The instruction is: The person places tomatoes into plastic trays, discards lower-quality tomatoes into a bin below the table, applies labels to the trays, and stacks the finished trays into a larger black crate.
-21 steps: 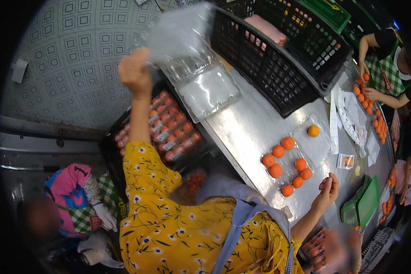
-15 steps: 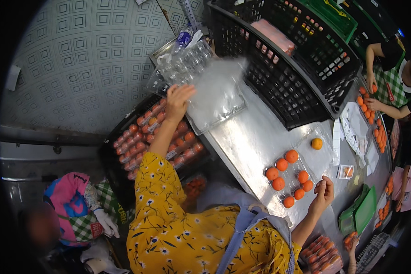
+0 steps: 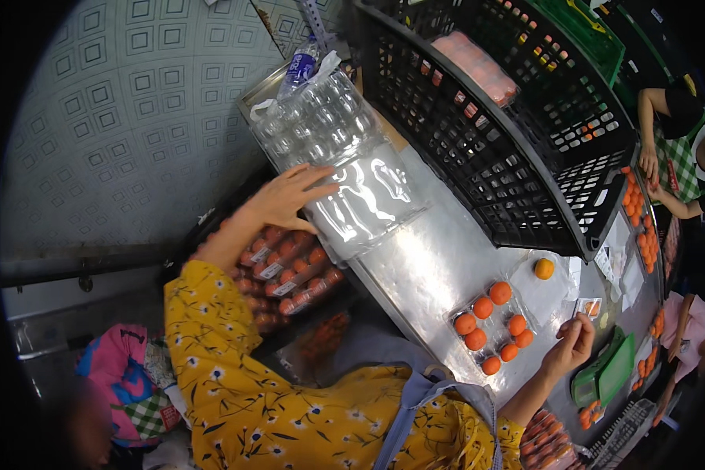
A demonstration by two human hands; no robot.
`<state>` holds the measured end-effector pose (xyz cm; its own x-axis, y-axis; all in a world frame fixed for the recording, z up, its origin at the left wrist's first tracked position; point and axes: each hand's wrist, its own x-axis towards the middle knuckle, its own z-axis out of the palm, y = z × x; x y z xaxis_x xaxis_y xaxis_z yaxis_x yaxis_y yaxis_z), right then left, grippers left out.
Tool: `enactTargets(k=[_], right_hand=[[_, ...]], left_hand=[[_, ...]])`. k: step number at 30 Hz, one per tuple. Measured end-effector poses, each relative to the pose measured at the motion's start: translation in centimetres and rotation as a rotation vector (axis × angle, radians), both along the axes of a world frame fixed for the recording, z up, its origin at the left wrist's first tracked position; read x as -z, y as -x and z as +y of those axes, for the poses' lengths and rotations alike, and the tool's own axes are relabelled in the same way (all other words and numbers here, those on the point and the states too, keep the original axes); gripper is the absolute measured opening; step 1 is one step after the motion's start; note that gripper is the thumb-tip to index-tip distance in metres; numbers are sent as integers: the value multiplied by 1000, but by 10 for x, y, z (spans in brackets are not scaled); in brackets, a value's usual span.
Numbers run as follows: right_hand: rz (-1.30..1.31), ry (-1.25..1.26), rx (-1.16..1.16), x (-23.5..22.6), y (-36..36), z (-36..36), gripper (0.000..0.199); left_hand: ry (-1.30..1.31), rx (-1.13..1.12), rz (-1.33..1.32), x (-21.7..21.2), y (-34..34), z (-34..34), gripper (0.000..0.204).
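Right grip (image 3: pixel 569 345) nearest: fingers curled narrow, nothing visible in it; couldn't tell if it pinched anything. Just left of it on the table (image 3: pixel 415 270): one open clear tray (image 3: pixel 497 329) with eight oranges (image 3: pixel 475 339). One yellower fruit (image 3: pixel 544 269) lay past them, apart. On my left, packed trays of fruit (image 3: pixel 298 286), partly hidden, no firm count.

Left grip (image 3: pixel 286 197) was wide, fingers splayed over the left edge of the stack of empty clear containers (image 3: pixel 368 196) at the table's far left end. Not closed on anything; firm contact unclear. Containers overlapped too much to count. I judged them very light, thin, flexy, slick, easy to crease, likely to cling together. Best hold: the rim, thumb under, light pinch. Oranges looked firm, heavier, prone to roll; cup them.

Farther: one bottle (image 3: pixel 298 72), one big black basket (image 3: pixel 446 141) with one pink pack (image 3: pixel 478 69) inside, one co-worker (image 3: pixel 681 164) far right.
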<state>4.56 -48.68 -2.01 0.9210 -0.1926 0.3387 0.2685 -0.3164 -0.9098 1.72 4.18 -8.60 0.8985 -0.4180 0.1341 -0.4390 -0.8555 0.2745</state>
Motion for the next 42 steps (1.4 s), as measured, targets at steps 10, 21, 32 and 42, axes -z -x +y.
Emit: enactTargets(k=[10,21,32,42], right_hand=[[-110,265,-296,-107,-156,103,17],[972,371,-384,32,-373,190,44],[855,-406,-516,53,-368,235,57],[542,-480,-378,-31,-360,254,40]], left_hand=[[-71,-570,-189,24,-72,-9,67],[-53,-643,-90,41,-91,-34,64],[-51,-666,-95,43,-85,-33,57],[-46,-646,-133,43,-82,-32,53]])
